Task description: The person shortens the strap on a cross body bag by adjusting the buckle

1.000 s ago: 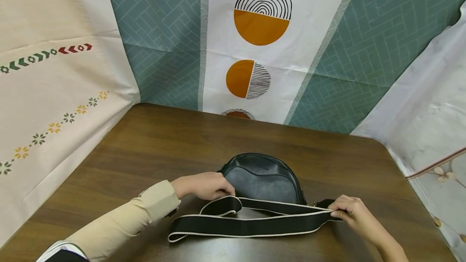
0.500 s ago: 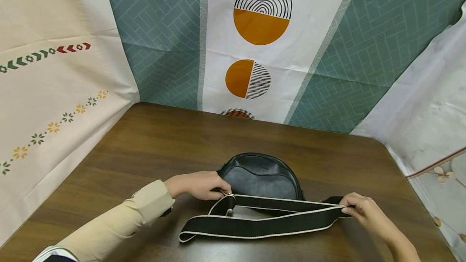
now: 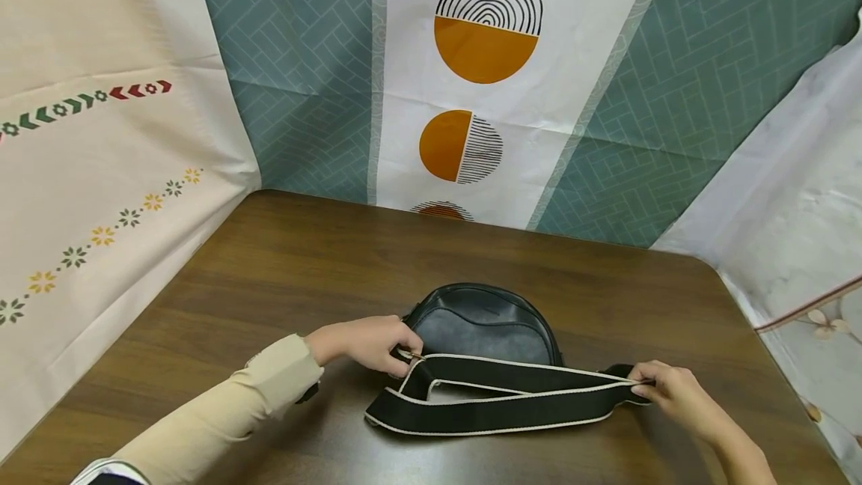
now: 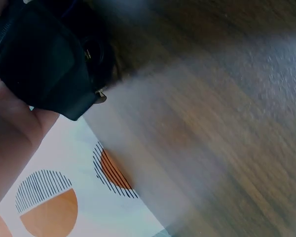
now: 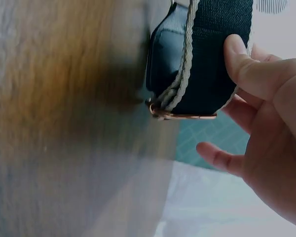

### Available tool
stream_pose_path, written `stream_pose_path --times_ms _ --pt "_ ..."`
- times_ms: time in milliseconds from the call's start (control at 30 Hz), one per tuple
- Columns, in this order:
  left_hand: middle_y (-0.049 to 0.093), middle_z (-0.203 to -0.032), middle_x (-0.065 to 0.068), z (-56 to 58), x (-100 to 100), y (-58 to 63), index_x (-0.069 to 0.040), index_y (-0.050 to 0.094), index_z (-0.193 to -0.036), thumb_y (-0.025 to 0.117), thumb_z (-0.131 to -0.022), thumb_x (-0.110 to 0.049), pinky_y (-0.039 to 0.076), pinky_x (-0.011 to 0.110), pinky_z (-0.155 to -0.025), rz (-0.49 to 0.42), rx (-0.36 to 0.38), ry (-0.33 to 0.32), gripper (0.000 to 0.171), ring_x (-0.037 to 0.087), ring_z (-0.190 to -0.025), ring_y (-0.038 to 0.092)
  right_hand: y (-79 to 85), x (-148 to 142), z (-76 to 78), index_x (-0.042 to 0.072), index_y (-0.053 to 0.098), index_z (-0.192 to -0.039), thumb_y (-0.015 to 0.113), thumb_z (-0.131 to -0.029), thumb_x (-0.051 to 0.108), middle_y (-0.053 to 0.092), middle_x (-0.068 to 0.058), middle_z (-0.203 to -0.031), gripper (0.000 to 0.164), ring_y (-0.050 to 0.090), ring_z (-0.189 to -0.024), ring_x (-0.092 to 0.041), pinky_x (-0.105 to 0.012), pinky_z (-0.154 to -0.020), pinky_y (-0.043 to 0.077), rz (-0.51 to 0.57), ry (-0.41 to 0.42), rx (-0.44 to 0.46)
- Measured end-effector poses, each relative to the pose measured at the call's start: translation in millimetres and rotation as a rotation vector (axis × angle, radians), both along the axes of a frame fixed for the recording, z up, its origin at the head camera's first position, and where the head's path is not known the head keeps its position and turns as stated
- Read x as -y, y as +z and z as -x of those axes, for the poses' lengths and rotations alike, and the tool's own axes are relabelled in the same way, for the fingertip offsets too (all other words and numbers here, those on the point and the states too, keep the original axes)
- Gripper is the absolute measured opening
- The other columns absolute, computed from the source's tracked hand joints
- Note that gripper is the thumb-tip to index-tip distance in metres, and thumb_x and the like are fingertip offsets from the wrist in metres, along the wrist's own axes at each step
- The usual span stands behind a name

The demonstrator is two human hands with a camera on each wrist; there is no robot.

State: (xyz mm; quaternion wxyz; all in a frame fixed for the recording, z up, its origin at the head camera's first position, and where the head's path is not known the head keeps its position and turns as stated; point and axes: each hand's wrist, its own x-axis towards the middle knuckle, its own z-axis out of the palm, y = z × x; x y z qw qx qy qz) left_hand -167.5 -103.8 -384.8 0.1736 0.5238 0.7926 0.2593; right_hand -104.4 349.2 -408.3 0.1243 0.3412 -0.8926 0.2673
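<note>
A small black rounded handbag (image 3: 485, 324) rests on the table, its wide black strap (image 3: 491, 416) with cream edges looped in front of it. At the bag's left side, my left hand (image 3: 377, 344) grips the strap's end, where a bit of metal hardware (image 3: 408, 355) shows between the fingers. Out to the right, my right hand (image 3: 670, 393) pinches the strap between thumb and fingers. The right wrist view shows the thumb (image 5: 237, 57) flat on the webbing, just above a gold-coloured buckle (image 5: 185, 117). Dark leather (image 4: 44, 64) hides the left fingertips in the left wrist view.
The brown wooden table (image 3: 316, 260) extends behind and around the bag. A patterned cloth (image 3: 303, 96) hangs along its back edge, with a cream cloth (image 3: 101, 193) on the left and a pale cloth (image 3: 795, 193) on the right.
The right hand has moved a little to the right, and the strap's left loop has slid right and shortened. The left hand has shifted slightly left, bringing the metal hardware into sight.
</note>
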Motion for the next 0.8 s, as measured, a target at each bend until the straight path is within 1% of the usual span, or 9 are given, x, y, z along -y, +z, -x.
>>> stream_pose_path --times_ms 67,133,233,300,367,433,533,633,800 --pt "0.034 -0.056 -0.018 -1.0 -2.2 -1.6 -0.016 0.050 -0.062 0.060 -0.074 -0.009 0.028 0.012 -0.050 0.020 -0.036 0.003 0.017 -0.004 -0.050 0.032 0.9 6.3 -1.0 0.021 0.057 -0.071 0.073 -0.059 -0.005 0.051 0.017 -0.071 0.033 0.037 -0.059 0.005 -0.015 -0.047 0.029 -0.054 -0.037 -0.021" --pt "0.030 -0.054 -0.018 -2.2 -3.6 -3.3 -0.017 0.046 -0.058 0.062 -0.074 -0.011 0.025 0.013 -0.050 0.045 -0.054 0.011 0.024 -0.003 -0.049 0.029 3.2 13.7 -2.2 0.023 0.059 -0.072 0.076 -0.059 0.003 0.053 0.019 -0.072 0.029 0.041 -0.060 0.005 -0.020 -0.052 0.032 -0.127 -0.076 -0.025" --pt "0.027 -0.053 -0.016 -3.3 -4.4 -7.1 -0.018 0.040 -0.055 0.064 -0.074 -0.013 0.023 0.014 -0.050 0.080 -0.050 0.030 0.031 -0.002 -0.049 0.026 7.8 27.8 -5.9 0.021 0.062 -0.083 0.079 -0.058 0.018 0.058 0.016 -0.080 0.030 0.051 -0.069 -0.001 -0.032 -0.063 0.034 -0.222 -0.112 0.002" --pt "0.026 -0.053 -0.015 -3.5 -5.5 -9.5 -0.017 0.039 -0.056 0.065 -0.075 -0.013 0.022 0.014 -0.048 0.091 -0.037 0.039 0.033 -0.001 -0.049 0.026 10.4 38.5 -9.0 0.019 0.062 -0.094 0.080 -0.055 0.024 0.060 0.013 -0.089 0.043 0.055 -0.080 -0.007 -0.038 -0.067 0.032 -0.246 -0.100 0.002" --pt "0.028 -0.054 -0.014 -3.6 -6.8 -11.4 -0.017 0.040 -0.057 0.065 -0.075 -0.013 0.023 0.014 -0.048 0.097 -0.038 0.047 0.032 -0.001 -0.049 0.027 12.2 49.2 -12.3 0.017 0.059 -0.103 0.080 -0.055 0.028 0.059 0.010 -0.098 0.054 0.054 -0.089 -0.010 -0.041 -0.071 0.030 -0.237 -0.054 0.016" --pt "0.031 -0.054 -0.015 -4.0 -8.6 -12.3 -0.017 0.044 -0.058 0.065 -0.076 -0.013 0.025 0.014 -0.048 0.105 -0.039 0.053 0.029 -0.002 -0.050 0.029 12.9 58.4 -14.2 0.019 0.057 -0.105 0.079 -0.056 0.032 0.056 0.010 -0.102 0.056 0.052 -0.093 -0.011 -0.042 -0.072 0.029 -0.229 0.006 0.014" --pt "0.036 -0.055 -0.016 -5.4 -11.0 -12.7 -0.018 0.049 -0.059 0.064 -0.076 -0.013 0.028 0.013 -0.049 0.115 -0.041 0.064 0.024 -0.002 -0.051 0.033 12.8 67.9 -15.6 0.023 0.057 -0.102 0.076 -0.061 0.037 0.050 0.013 -0.101 0.047 0.049 -0.092 -0.009 -0.043 -0.072 0.029 -0.219 0.057 0.035" --pt "0.040 -0.057 -0.016 -6.8 -13.0 -13.0 -0.018 0.052 -0.062 0.064 -0.076 -0.011 0.031 0.013 -0.051 0.111 -0.040 0.066 0.019 -0.002 -0.052 0.036 10.9 72.3 -15.8 0.026 0.059 -0.093 0.075 -0.062 0.039 0.045 0.016 -0.095 0.037 0.047 -0.087 -0.006 -0.043 -0.070 0.030 -0.216 0.068 0.034" --pt "0.051 -0.067 -0.013 -6.9 -13.5 -15.2 -0.014 0.048 -0.074 0.064 -0.076 -0.005 0.037 0.013 -0.059 0.033 -0.037 0.059 0.019 -0.003 -0.061 0.045 5.3 70.0 -13.5 0.027 0.055 -0.077 0.075 -0.061 0.031 0.044 0.019 -0.082 0.025 0.045 -0.076 0.000 -0.033 -0.065 0.031 -0.198 0.131 0.028"
